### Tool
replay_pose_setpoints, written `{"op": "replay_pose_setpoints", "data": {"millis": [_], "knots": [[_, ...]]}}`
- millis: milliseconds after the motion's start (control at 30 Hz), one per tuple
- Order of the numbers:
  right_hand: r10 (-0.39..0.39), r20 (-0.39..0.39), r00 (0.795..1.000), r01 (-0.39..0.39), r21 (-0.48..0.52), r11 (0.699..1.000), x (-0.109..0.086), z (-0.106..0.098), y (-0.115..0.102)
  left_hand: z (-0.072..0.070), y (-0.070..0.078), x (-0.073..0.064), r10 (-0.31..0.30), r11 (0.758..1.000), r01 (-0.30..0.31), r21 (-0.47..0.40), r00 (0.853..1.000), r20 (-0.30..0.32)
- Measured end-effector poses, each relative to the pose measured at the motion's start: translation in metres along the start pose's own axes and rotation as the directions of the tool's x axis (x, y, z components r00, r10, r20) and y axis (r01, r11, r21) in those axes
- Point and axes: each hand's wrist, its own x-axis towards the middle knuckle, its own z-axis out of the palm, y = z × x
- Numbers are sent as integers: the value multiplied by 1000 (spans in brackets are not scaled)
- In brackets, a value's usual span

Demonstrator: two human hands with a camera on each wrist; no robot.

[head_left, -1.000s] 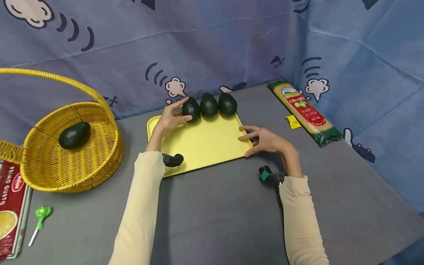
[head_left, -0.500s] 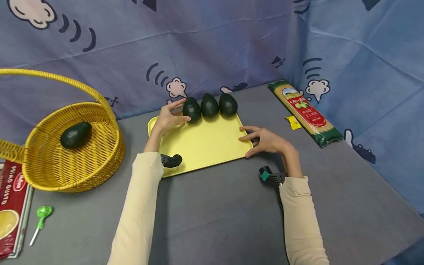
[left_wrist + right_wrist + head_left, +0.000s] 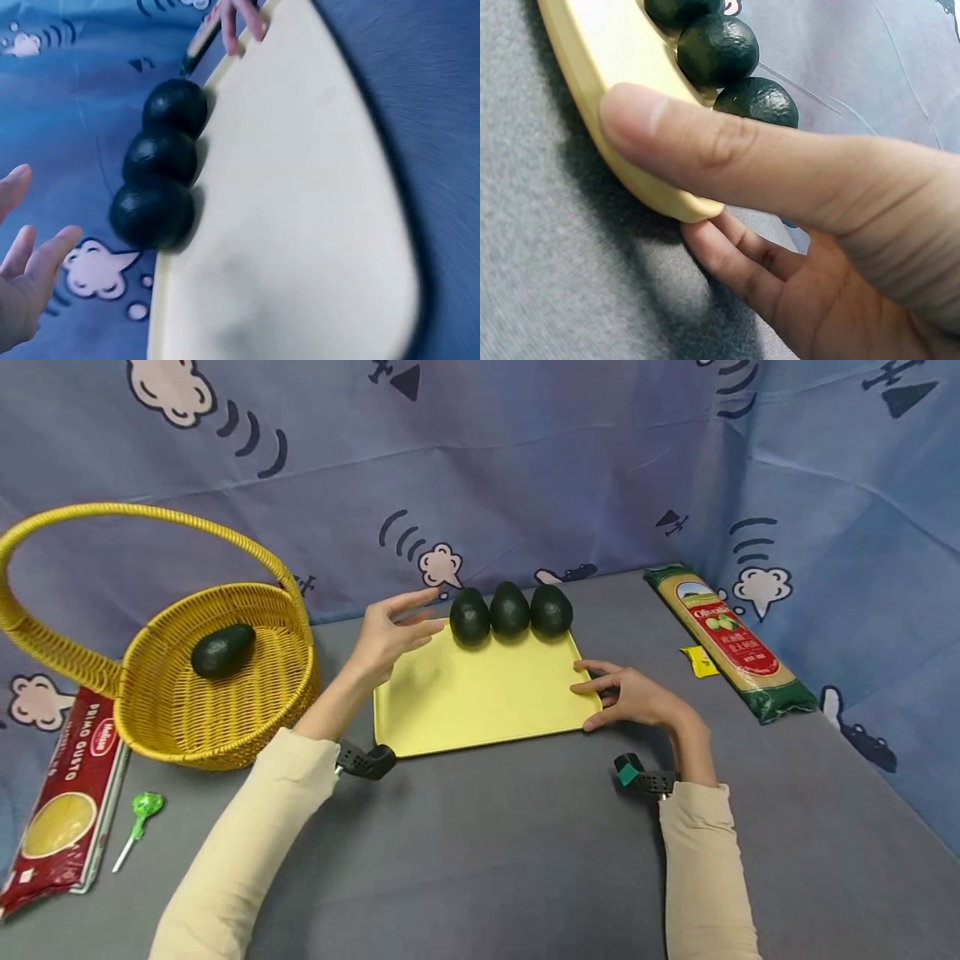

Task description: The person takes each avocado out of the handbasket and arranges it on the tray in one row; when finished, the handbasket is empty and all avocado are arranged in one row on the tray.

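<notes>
Three dark green avocados stand in a row along the far edge of a yellow tray (image 3: 487, 697): the left one (image 3: 470, 618), the middle one (image 3: 510, 610) and the right one (image 3: 551, 610). My left hand (image 3: 386, 639) hovers over the tray's left side with fingers spread, holding nothing. In the left wrist view a gap shows between its fingers (image 3: 46, 259) and the nearest avocado (image 3: 154, 214). My right hand (image 3: 633, 695) grips the tray's near right corner, its thumb (image 3: 667, 135) over the rim and other fingers at the outer edge.
A yellow wicker basket (image 3: 300, 693) at the left holds another avocado (image 3: 223, 650). Beside it lie a red package (image 3: 67, 793) and a green lollipop (image 3: 146, 806). To the right are a spaghetti pack (image 3: 731, 639) and a small yellow wrapper (image 3: 700, 662). A patterned cloth (image 3: 525, 485) hangs behind.
My left hand has let go of the left avocado and drawn back to the left. The right hand stays at the tray's corner. The head view has swung left.
</notes>
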Motion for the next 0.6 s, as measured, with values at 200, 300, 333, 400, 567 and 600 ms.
{"op": "replay_pose_setpoints", "data": {"millis": [200, 300, 333, 400, 567, 600], "knots": [[-8, -1, 1000, 8, 3, 1000, -3, 0, 0, -37, 17, -40, -3, 1000, 4, -25, 999, 36], [-11, -4, 1000, 11, -2, 1000, -4, 0, 0, -61, 23, -57, 3, 999, -1, -44, 999, 33], [-13, -5, 1000, 13, -7, 1000, -4, 0, 1, -69, 25, -62, 4, 998, -2, -56, 1000, 31], [-17, -7, 1000, 17, -13, 1000, -3, 0, 2, -84, 27, -71, 8, 996, -5, -91, 1000, 28], [-5, -4, 1000, 5, -8, 1000, 0, 1, 1, -117, 29, -84, 40, 985, -33, -171, 999, 37], [-2, -1, 1000, 2, -5, 1000, 0, 1, 1, -124, 29, -86, 49, 982, -41, -184, 998, 38]]}}
